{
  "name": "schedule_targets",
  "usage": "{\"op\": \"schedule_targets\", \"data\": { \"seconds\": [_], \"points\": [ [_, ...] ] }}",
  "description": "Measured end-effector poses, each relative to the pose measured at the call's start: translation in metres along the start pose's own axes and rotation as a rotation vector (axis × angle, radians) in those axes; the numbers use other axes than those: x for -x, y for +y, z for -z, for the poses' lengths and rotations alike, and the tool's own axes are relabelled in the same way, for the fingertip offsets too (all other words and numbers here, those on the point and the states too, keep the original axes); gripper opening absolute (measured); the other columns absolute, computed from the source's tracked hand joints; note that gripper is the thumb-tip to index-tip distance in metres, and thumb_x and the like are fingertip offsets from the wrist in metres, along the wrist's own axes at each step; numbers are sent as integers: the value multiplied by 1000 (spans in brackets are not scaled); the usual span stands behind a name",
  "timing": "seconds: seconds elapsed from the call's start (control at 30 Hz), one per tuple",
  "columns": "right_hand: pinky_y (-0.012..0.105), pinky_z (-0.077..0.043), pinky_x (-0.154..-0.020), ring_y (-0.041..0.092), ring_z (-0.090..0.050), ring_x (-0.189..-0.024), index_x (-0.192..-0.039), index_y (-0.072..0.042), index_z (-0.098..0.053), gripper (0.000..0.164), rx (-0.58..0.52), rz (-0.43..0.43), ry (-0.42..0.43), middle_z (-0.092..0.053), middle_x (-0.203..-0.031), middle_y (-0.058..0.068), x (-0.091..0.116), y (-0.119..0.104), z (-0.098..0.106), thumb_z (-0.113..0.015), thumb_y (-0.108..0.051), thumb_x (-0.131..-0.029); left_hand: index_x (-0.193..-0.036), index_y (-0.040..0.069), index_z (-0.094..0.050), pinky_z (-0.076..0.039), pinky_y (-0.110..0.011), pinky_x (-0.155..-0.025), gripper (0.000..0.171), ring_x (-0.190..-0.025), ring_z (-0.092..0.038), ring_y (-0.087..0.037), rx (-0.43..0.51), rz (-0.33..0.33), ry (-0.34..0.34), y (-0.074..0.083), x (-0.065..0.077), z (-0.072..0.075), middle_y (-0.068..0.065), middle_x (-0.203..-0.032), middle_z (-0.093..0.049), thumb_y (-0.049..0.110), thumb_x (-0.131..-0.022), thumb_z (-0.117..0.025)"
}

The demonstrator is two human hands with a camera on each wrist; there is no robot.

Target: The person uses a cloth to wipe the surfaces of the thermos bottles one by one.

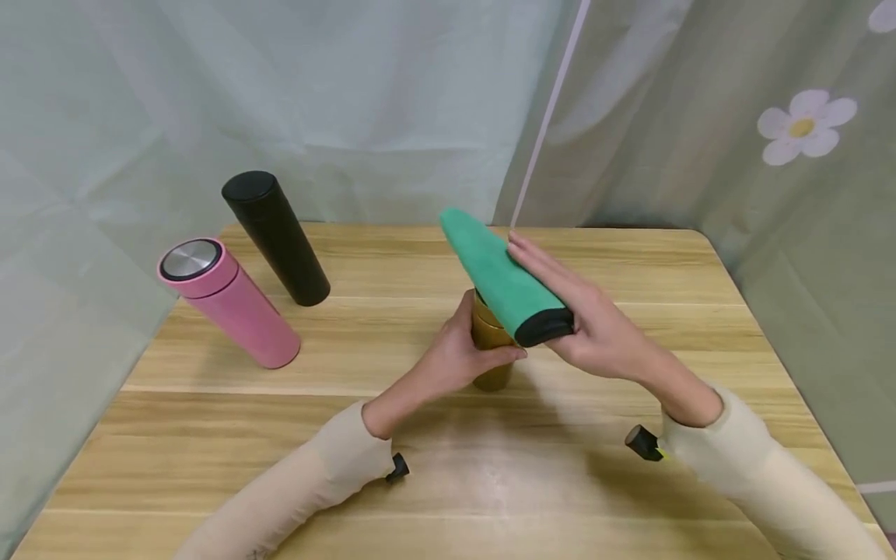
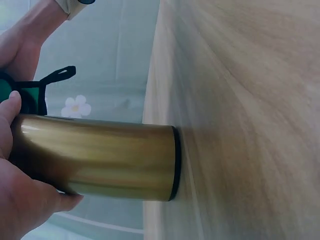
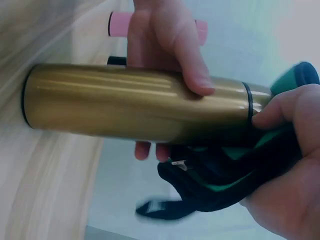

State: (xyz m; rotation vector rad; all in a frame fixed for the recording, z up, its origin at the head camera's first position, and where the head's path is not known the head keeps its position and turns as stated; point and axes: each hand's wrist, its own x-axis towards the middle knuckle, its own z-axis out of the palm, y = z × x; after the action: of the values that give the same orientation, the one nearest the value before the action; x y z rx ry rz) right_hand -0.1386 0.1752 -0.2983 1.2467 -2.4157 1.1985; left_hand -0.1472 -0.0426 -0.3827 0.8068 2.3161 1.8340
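Note:
A gold thermos bottle (image 1: pixel 494 378) stands upright on the wooden table, its top hidden in the head view. My left hand (image 1: pixel 455 350) grips it around the upper body, as the right wrist view confirms. Over and beside the lid, my right hand (image 1: pixel 605 330) holds a green fabric pouch (image 1: pixel 493 268) with black trim, tilted with its rounded end up and away. In the right wrist view, the pouch (image 3: pixel 225 175) hangs beside the bottle (image 3: pixel 110 102), showing a zipper pull and a black loop. The right thumb lies near the lid seam.
On the left of the table (image 1: pixel 210 443) stand a pink thermos (image 1: pixel 245 319) with a steel-topped lid and, behind it, a black thermos (image 1: pixel 283 241). Pale curtains (image 1: pixel 350 93) with a flower print hang behind the table's back edge and along its sides.

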Motion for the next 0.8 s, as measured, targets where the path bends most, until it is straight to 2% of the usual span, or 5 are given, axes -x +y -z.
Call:
{"op": "schedule_targets", "data": {
  "seconds": [0.2, 0.3, 0.43, 0.63, 0.8],
  "points": [
    [46, -42, -110, 32, -33, -150, -159, -14, -40, 93, 180, -10, -53, -27, -168, 11, 11, -12, -1, -43, 23, -74, -159, 13, -17, -45, -43, -106, 91, -126, -51, -20, 48, -11, -56, -6, 9, -6, -7, -145, -44, 16, -92, -79],
    [47, -49, -101, 33, -35, -150, -159, -16, -41, 100, 226, -45, -45, -26, -169, 8, 13, -19, -1, -40, 28, -69, -159, 12, -18, -44, -43, -106, 90, -126, -49, -20, 53, -25, -59, -5, 9, -6, -8, -145, -43, 12, -92, -77],
    [47, -52, -92, 33, -37, -148, -160, -17, -40, 103, 287, -74, -24, -25, -169, 5, 12, -28, 2, -40, 30, -68, -156, 8, -21, -45, -43, -105, 85, -124, -50, -21, 30, -51, -48, -1, 4, -2, -9, -140, -46, 10, -92, -78],
    [54, -50, -100, 39, -39, -146, -162, -15, -35, 105, 395, -114, -52, -24, -169, 10, 24, -51, 3, -48, 29, -68, -152, 3, -24, -47, -43, -103, 80, -120, -54, -22, -18, -71, -63, 1, 6, 1, -12, -135, -52, 9, -93, -78],
    [60, -40, -110, 38, -33, -150, -161, -10, -36, 102, 480, -116, -85, -25, -168, 15, 35, -70, 0, -54, 28, -68, -152, 2, -25, -47, -41, -104, 79, -122, -55, -22, -25, -100, -73, -2, 9, 1, -14, -134, -55, 8, -94, -77]
  ]
}}
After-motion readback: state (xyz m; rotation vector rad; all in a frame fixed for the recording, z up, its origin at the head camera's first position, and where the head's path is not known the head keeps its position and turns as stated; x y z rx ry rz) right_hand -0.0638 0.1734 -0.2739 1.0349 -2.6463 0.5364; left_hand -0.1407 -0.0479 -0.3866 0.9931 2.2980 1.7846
